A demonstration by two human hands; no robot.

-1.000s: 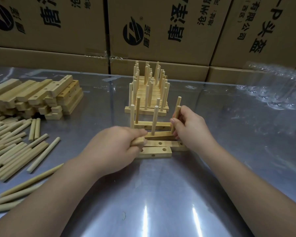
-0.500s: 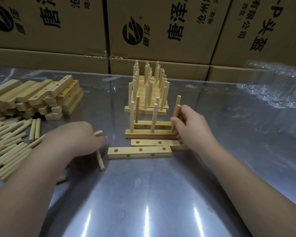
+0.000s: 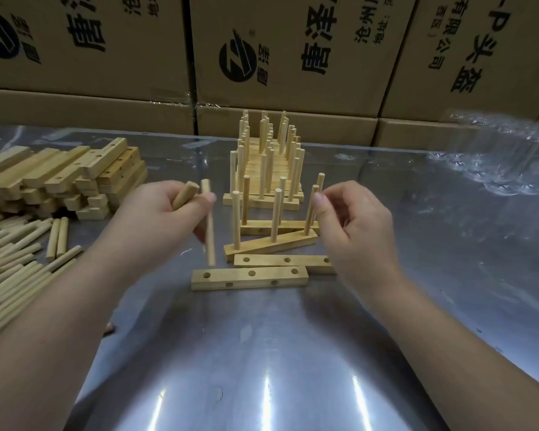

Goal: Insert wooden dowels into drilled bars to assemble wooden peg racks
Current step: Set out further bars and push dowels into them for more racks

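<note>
Printed in black on the far cardboard boxes (image 3: 277, 94): "唐泽" beside a round logo (image 3: 238, 60) at left and centre, smaller "沧州" alongside, "有限公司" and "头盔" at right.

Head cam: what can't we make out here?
Head view:
- Right hand: whether its fingers pinch the end dowel of the tilted rack; unclear.
- Drilled bar: right end hidden behind that hand.
- Loose dowel pile: cut off by left edge.
- Hanging dowel in left hand: lower end blurred.

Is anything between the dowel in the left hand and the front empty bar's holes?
Nothing visible. The left hand holds the dowel by the left end of the front bar, whose top holes lie uncovered; the tilted rack sits farther back.
</note>
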